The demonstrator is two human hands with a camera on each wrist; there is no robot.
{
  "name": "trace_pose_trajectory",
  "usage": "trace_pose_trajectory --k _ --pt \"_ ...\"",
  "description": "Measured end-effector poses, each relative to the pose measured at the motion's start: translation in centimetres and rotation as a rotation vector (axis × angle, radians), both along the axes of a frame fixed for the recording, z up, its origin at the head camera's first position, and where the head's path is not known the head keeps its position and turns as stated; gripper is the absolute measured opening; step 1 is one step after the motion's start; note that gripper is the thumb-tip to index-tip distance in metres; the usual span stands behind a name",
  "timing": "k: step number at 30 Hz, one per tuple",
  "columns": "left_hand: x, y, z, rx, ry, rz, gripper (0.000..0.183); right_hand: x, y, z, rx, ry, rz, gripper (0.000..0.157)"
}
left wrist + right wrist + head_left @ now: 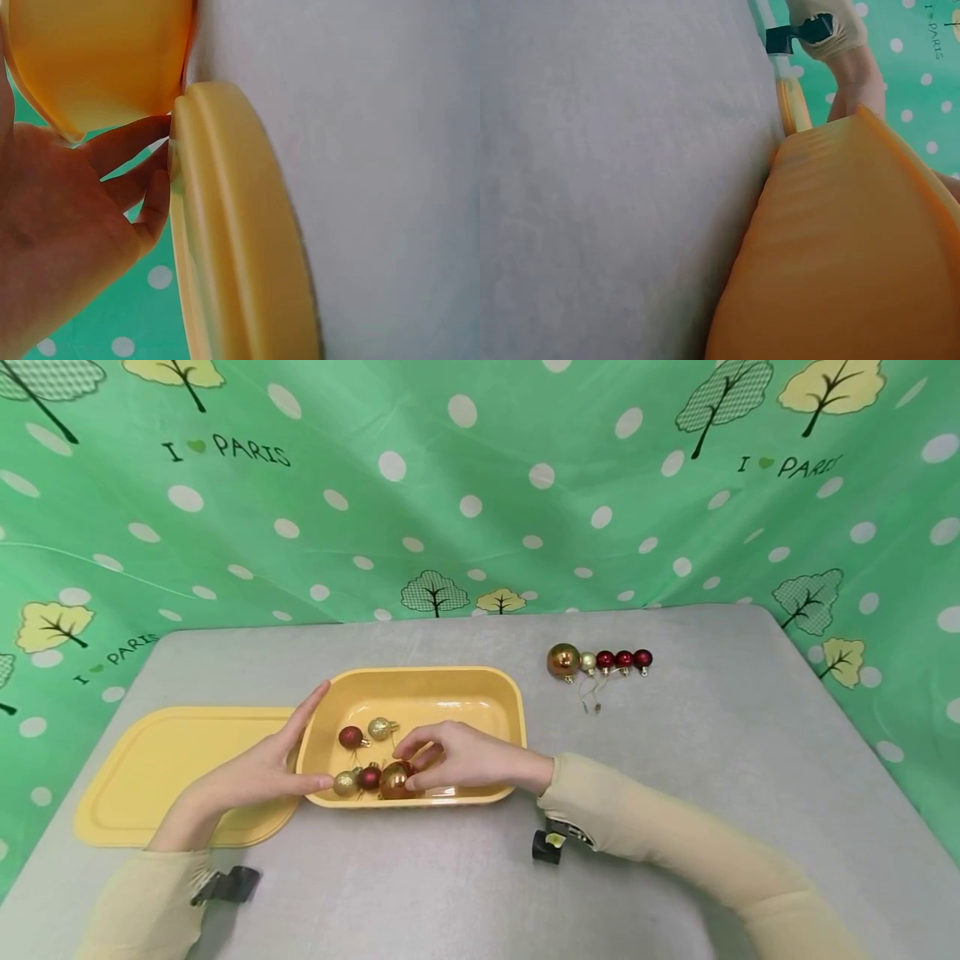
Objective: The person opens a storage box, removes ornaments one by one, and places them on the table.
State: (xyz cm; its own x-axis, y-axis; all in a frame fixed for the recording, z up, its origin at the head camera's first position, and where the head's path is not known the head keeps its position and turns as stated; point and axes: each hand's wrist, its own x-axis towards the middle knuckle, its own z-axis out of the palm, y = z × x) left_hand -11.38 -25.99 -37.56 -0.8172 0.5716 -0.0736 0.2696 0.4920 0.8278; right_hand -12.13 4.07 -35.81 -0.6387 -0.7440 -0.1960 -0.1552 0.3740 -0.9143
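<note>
A yellow plastic container (465, 681) holds several small Christmas baubles. My right hand (465, 758) reaches inside, its curled fingers and thumb gripping a large shiny gold bauble (395, 781). Something dark red shows behind that bauble, partly hidden by the fingers. Left of it, a red bauble (369, 777) and a glittery gold bauble (346, 783) sit in a row along the near wall. Farther back lie a dark red bauble (350, 737) and another glittery gold one (380, 728). My left hand (258, 770) rests against the container's left end, thumb and fingers spread straight along the rim.
A yellow lid (165, 768) lies flat left of the container, partly under the left forearm. At the back right, a row has a large gold bauble (563, 661), a small pale gold bauble (587, 662) and three red baubles (624, 661). A green polka-dot cloth (480, 485) hangs behind the table.
</note>
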Motion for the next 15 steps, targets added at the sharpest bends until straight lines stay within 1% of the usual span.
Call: trace_pose_trajectory --k 4,7,10,15 --pt "-0.01 0.05 0.00 -0.002 0.003 -0.001 0.115 -0.08 -0.27 -0.10 0.049 -0.002 0.015 0.039" --pt "-0.01 0.06 0.03 0.001 0.001 -0.002 0.115 -0.18 -0.43 -0.26 0.063 0.008 0.028 0.037" --pt "0.00 0.05 0.05 -0.001 0.001 0.001 0.115 -0.21 -0.54 -0.38 0.050 0.002 0.030 0.035" --pt "0.04 0.05 0.06 -0.010 0.002 0.005 0.115 -0.14 -0.43 -0.51 -0.011 -0.049 0.002 0.036"
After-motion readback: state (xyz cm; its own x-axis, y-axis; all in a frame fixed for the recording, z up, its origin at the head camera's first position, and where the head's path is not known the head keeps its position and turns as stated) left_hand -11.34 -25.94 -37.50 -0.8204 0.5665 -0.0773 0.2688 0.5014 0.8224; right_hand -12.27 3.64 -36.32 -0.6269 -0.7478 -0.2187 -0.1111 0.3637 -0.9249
